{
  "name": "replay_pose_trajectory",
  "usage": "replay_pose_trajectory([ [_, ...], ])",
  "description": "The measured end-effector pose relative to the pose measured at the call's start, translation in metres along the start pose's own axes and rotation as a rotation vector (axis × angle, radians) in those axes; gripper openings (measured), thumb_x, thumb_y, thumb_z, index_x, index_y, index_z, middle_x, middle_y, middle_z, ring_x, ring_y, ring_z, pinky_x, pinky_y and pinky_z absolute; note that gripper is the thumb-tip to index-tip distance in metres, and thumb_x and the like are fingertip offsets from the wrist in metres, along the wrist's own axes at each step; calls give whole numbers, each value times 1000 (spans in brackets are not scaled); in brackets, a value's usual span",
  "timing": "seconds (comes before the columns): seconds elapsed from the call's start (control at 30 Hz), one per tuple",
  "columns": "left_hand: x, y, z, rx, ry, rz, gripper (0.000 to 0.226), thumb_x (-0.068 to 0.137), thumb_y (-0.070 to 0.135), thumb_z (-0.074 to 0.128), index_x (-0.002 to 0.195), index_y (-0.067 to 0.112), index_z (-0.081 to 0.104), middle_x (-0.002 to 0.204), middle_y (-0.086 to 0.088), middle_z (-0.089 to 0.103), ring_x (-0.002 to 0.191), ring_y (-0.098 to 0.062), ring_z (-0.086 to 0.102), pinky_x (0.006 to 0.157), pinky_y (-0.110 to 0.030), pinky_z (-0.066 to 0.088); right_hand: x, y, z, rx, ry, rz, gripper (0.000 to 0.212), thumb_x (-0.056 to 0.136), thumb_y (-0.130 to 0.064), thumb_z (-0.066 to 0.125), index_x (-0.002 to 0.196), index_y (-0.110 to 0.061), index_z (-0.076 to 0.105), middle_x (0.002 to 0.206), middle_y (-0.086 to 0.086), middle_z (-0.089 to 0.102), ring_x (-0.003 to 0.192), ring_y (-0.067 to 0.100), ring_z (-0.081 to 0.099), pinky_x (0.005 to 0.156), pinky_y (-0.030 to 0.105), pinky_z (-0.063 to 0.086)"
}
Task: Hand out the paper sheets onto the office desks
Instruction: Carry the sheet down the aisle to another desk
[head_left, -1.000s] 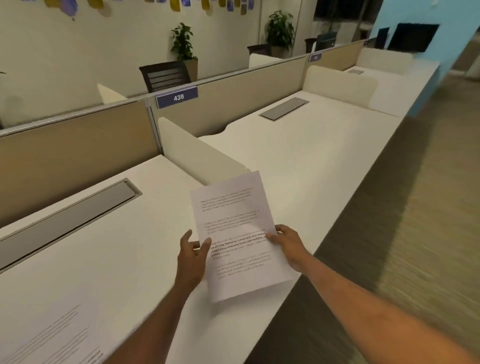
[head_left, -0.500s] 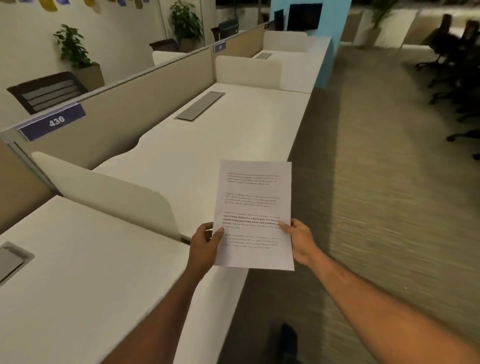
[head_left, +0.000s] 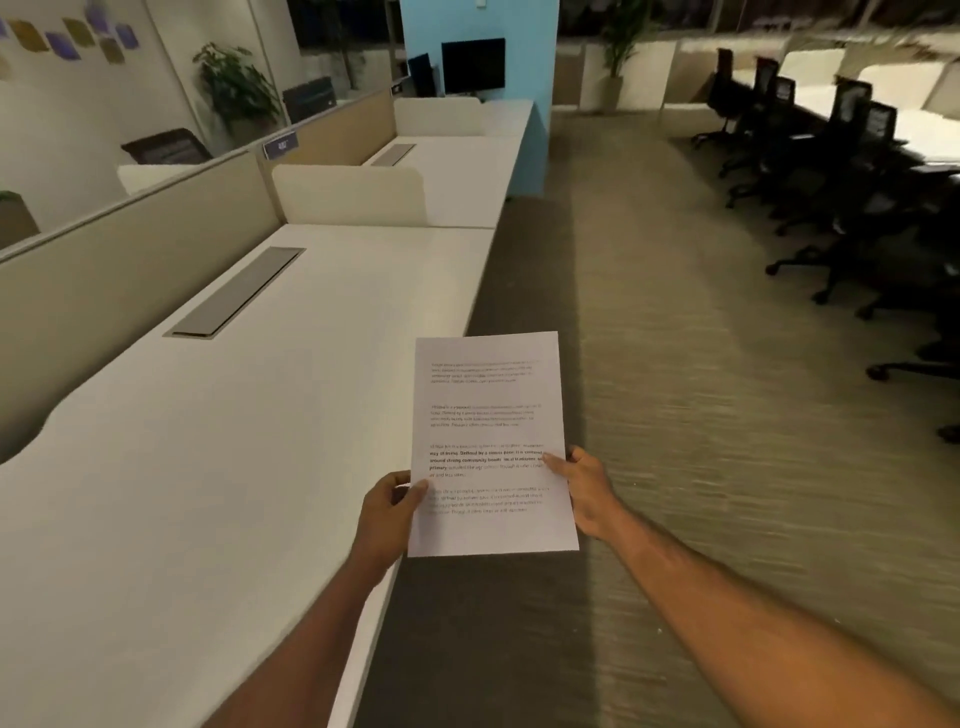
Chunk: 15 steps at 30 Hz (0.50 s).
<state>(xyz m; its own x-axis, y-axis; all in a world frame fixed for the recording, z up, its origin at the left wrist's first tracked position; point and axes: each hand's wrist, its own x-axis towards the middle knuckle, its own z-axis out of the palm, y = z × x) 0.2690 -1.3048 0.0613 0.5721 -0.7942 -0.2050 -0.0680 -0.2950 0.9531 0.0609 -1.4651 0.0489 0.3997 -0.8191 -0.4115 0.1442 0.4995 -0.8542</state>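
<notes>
At lower centre, our left hand (head_left: 387, 514) and right hand (head_left: 584, 491) pinch the printed paper sheets (head_left: 491, 447) by opposite edges. Light and floppy, they likely want that two-edge hold.

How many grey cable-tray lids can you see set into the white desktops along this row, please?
2. One long grey cable-tray lid lies in the nearest white desktop, beside the beige partition; a second grey lid lies in the next desktop beyond the cream divider.
</notes>
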Motion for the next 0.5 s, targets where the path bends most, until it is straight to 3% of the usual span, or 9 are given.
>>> replay_pose_trajectory([
  [0.13,55,19,43,1,-40,-5,21,96,33,58,111,19,60,109,4,69,94,-16,68,77,-32,56,49,-37,-26,17,28,-6,23,92,-4,61,115,-1,57,110,21,70,95,37,69,81,51,57],
  [0.3,137,37,87,9,-107,-10,20,95,33,59,108,18,62,108,5,71,93,-16,70,83,-38,58,114,-70,-48,45,80,-29,13,92,-3,61,105,-7,61,107,19,70,95,36,69,84,52,55],
  [0.5,271,61,139,25,-134,46,16,95,39,58,106,27,63,106,8,70,94,-19,69,82,-43,57,222,-109,-69,35,148,-54,20,91,-6,63,112,-5,61,108,19,71,100,37,69,87,54,55],
])
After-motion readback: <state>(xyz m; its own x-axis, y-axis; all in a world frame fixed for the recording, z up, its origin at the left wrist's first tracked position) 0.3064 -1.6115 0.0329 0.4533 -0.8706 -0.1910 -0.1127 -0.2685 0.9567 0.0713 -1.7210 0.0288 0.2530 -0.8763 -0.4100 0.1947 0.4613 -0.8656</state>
